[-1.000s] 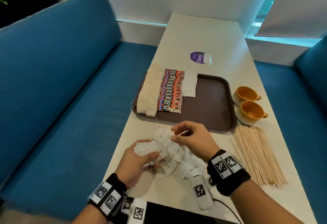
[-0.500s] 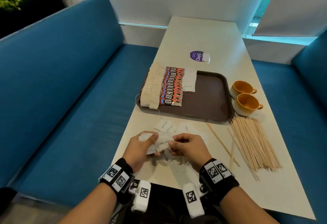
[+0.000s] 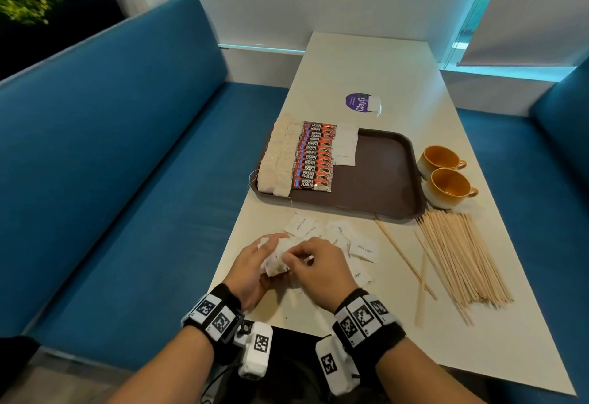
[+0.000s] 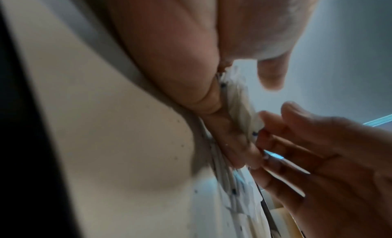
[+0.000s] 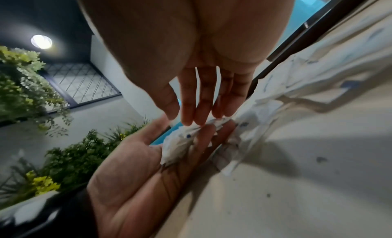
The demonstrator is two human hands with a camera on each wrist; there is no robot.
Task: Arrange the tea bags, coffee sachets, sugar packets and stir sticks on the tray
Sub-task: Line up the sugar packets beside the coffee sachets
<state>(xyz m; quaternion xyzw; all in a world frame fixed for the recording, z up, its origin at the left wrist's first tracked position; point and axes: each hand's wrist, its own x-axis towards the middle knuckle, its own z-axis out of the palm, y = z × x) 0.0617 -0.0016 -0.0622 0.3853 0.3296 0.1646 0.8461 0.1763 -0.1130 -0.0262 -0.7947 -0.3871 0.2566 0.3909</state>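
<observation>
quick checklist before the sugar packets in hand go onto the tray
1. Stack held securely: ok. The left hand cups a bundle of sugar packets, and the right hand pinches its edge.
2. Stack squared up: not ok. The packets look crumpled and uneven in the right wrist view.
3. Free space on the tray: ok. Its right part is bare, beside the sugar already laid.
4. All sugar gathered: not ok. Loose packets lie on the table.
5. Path to the tray: ok. Nothing stands between the hands and its near rim.
6. Stir sticks placed: not ok. They lie on the table.
</observation>
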